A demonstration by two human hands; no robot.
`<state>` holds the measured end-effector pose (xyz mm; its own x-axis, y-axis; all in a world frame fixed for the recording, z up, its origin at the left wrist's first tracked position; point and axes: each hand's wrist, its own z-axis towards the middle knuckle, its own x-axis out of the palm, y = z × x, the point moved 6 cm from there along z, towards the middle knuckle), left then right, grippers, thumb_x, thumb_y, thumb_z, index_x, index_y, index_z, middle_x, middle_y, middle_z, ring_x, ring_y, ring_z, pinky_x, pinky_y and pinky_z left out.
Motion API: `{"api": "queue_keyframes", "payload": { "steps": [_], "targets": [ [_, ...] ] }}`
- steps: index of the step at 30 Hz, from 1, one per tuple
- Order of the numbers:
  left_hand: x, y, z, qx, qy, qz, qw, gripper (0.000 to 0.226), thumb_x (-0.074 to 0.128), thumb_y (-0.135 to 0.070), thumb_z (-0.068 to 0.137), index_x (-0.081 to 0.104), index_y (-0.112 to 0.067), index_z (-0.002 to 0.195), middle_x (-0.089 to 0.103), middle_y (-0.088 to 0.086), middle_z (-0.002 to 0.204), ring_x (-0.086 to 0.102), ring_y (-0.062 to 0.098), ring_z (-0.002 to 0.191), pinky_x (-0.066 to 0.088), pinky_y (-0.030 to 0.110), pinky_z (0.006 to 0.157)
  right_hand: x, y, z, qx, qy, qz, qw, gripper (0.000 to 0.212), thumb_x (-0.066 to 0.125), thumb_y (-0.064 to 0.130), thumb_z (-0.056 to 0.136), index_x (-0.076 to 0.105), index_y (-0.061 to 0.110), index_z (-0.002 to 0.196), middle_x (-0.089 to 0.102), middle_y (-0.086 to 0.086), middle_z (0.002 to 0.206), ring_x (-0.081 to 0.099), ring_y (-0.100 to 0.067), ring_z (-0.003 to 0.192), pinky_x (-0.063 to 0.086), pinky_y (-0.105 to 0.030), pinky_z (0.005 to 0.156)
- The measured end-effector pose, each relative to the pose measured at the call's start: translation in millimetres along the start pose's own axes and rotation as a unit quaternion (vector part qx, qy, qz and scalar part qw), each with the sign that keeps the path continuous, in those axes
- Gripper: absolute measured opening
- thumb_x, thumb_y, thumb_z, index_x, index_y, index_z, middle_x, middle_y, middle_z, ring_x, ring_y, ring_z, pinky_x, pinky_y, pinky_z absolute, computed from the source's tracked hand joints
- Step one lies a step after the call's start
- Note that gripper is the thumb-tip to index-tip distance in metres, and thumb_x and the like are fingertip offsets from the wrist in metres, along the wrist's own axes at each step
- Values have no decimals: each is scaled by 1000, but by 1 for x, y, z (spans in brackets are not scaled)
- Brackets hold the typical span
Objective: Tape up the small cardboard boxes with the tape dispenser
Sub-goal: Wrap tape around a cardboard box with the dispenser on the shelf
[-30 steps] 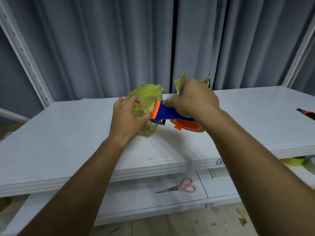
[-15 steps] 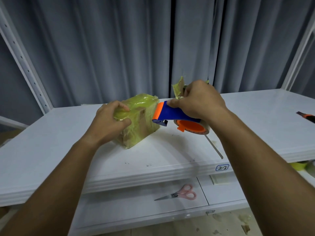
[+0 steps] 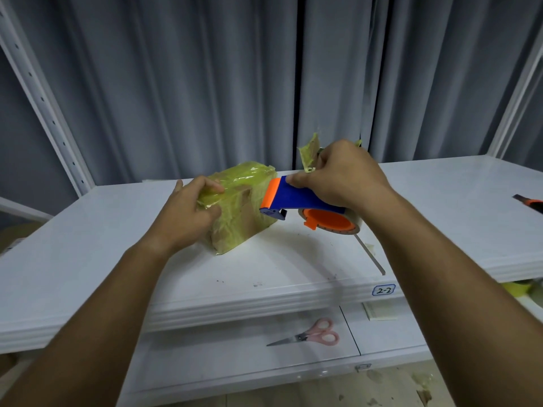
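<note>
Head view shows a small cardboard box [image 3: 241, 207] resting on the white tabletop [image 3: 293, 268], near its middle and toward the back edge. Yellowish tape wraps most of the box, wrinkled over the top and left end, with bare brown cardboard showing on the near face. The left hand [image 3: 188, 212] holds the box's left end, fingers curled over the top edge and thumb pressed against the near side. At the box's right end sits the tape dispenser [image 3: 296, 201], blue-bodied with an orange front lip touching the upper right corner of the box; its orange hub and roll of tape hang just above the tabletop. The right hand [image 3: 340, 177] has a closed grip round the dispenser's handle from above, index finger extended along the blue body. Crumpled bits of yellowish tape [image 3: 310, 154] stick up behind that hand. A thin pale strip [image 3: 370, 254] lies on the tabletop to the right of the dispenser. A label reading "2-2" [image 3: 383, 290] marks the tabletop's front edge. Pink-handled scissors [image 3: 311, 337] lie on the lower shelf [image 3: 235, 359], and an orange-and-black tool [image 3: 529, 202] shows at the far right edge. Grey curtains [image 3: 176, 83] hang behind.
</note>
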<state>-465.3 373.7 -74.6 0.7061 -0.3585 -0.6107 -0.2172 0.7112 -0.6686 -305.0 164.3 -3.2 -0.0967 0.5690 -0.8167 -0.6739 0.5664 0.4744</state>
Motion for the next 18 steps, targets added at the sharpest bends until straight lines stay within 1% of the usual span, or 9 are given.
{"api": "queue_keyframes", "payload": {
  "steps": [3, 5, 6, 8, 10, 12, 14, 16, 18],
  "targets": [
    [3, -5, -1, -12, -17, -4, 1000, 30, 56, -14, 82, 59, -35, 103, 57, -22, 109, 26, 37, 146, 29, 54, 115, 1, 3, -2, -5, 3, 3, 1000, 47, 71, 62, 76, 57, 19, 92, 62, 4, 82, 56, -15, 65, 50, -31, 63],
    [3, -9, 0, -10, -22, 28, 999, 34, 51, -13, 78, 57, -36, 101, 60, -5, 125, 14, 31, 152, 14, 54, 122, 1, 7, -3, -9, 6, 3, 1000, 45, 71, 62, 76, 54, 21, 82, 60, 5, 76, 57, -15, 64, 52, -31, 64],
    [3, -12, -1, -5, -25, 54, 998, 38, 52, -8, 78, 58, -35, 103, 58, -2, 132, 12, 29, 153, 5, 52, 124, 1, 9, -4, -11, 5, 2, 1000, 45, 71, 62, 76, 53, 22, 79, 61, 5, 76, 57, -15, 64, 53, -31, 65],
    [4, -25, -3, 33, -43, 108, 993, 42, 55, 2, 77, 61, -29, 105, 57, -4, 139, 16, 26, 151, -3, 45, 124, 1, 10, -5, -13, 5, -1, 1000, 45, 71, 63, 75, 54, 22, 77, 62, 4, 77, 58, -16, 64, 56, -33, 68],
    [12, -41, -6, 93, -52, 142, 984, 45, 56, 5, 77, 64, -25, 108, 60, -5, 134, 28, 25, 145, -1, 36, 122, -1, 10, -5, -13, 6, 0, 1000, 45, 71, 63, 76, 54, 22, 78, 62, 4, 77, 58, -16, 64, 55, -33, 68],
    [25, -49, -7, 120, -29, 172, 977, 49, 57, 0, 80, 61, -21, 124, 61, -2, 131, 37, 26, 138, 7, 29, 118, -4, 9, -5, -10, 7, 2, 1000, 45, 71, 63, 76, 54, 21, 80, 62, 4, 78, 57, -16, 64, 53, -31, 65],
    [37, -47, -5, 136, -1, 222, 966, 57, 59, -15, 87, 48, -21, 142, 56, 1, 137, 39, 26, 135, 13, 35, 119, -7, 7, -4, -6, 3, 8, 1000, 47, 71, 63, 76, 58, 20, 87, 62, 4, 80, 55, -15, 64, 48, -29, 60],
    [43, -42, -3, 165, 0, 281, 945, 61, 58, -29, 92, 39, -26, 150, 53, -1, 142, 39, 25, 137, 9, 43, 121, -9, 5, -3, -5, -2, 12, 1000, 49, 70, 64, 76, 60, 19, 93, 62, 4, 82, 54, -15, 65, 44, -28, 57],
    [43, -36, -1, 176, -5, 306, 936, 59, 57, -34, 94, 40, -29, 150, 52, -3, 140, 38, 25, 139, 0, 45, 121, -12, 2, -3, -5, -2, 16, 1000, 50, 70, 63, 77, 60, 18, 97, 60, 6, 82, 53, -15, 65, 42, -26, 56]
  ]
}}
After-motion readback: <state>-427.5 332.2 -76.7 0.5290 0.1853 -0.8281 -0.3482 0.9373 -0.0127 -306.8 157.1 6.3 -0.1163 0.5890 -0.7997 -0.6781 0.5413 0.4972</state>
